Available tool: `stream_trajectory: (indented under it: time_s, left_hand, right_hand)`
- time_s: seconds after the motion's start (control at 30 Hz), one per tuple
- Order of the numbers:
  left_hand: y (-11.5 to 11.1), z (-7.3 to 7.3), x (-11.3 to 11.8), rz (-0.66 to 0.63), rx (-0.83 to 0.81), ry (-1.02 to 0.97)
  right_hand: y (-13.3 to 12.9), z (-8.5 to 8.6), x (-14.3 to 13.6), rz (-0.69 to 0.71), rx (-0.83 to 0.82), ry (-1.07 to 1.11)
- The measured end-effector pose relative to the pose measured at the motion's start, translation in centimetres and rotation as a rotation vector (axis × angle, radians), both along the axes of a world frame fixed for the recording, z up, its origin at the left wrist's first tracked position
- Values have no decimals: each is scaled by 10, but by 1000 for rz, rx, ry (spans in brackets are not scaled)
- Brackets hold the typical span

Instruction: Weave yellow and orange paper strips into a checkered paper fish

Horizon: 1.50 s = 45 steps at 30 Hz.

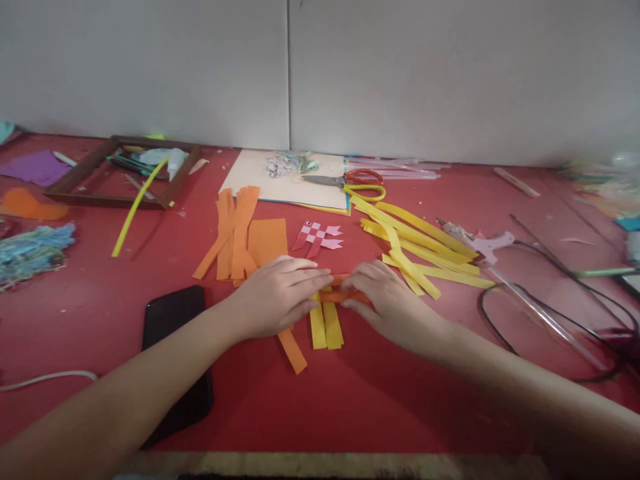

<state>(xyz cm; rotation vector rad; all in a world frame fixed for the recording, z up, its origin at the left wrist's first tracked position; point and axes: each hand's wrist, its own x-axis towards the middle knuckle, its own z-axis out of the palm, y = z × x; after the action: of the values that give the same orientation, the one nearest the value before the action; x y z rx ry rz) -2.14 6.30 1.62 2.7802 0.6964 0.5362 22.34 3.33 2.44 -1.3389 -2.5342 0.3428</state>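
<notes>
Yellow paper strips (332, 327) cross orange paper strips (334, 297) between my two hands, just above the red table. My left hand (280, 293) has its fingers fairly straight on the left end of the crossing strips, its thumb below them. On the other side, my right hand (377, 297) pinches the orange strips' right end with bent fingers and thumb. Part of the strips is hidden under my fingers. A single orange strip (293, 350) sticks out below my left hand. Beyond the hands lies a pink woven paper fish (314, 235).
Loose orange strips (227, 233) and an orange sheet (269, 240) lie left, yellow strips (420, 243) right. Scissors (350, 181) rest on pale paper (250, 177). A black phone (175, 320), wooden tray (65, 190), glue gun (487, 247) and its black cable (485, 327) surround the workspace.
</notes>
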Motion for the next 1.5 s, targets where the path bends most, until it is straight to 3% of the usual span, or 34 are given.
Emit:
stream_trajectory:
  time_s: [0.17, 0.27, 0.47, 0.8, 0.97, 1.1, 1.2, 1.33, 1.4, 1.5]
  left_hand:
    - [-9, 5, -2, -29, -215, 75]
    - [-12, 6, -4, -34, -262, 130]
    - [-11, 7, -3, -27, -239, 214]
    - [-14, 5, 4, -36, -53, 314]
    - [-14, 4, 4, -32, -57, 333]
    - [-12, 2, 4, -29, -95, 369]
    - [-9, 4, 3, -42, -112, 366]
    - [-6, 8, -1, -76, -112, 286]
    - [-5, 9, -2, -95, -121, 227]
    - [-4, 7, -4, -90, -140, 136]
  right_hand:
    - [-2, 3, -3, 7, -68, -16]
    - [-3, 3, -4, 4, -109, -16]
    - [-4, 2, -4, -11, -109, 2]
    - [-10, -3, -3, -9, -52, 24]
    - [-15, -7, -3, -17, -56, 36]
    - [-10, 3, -1, -27, -47, 81]
    - [7, 18, 15, -191, 45, 161]
    - [37, 29, 53, -560, 38, -113]
    - [46, 27, 69, -616, -73, -280]
    - [49, 21, 81, -583, -195, -312]
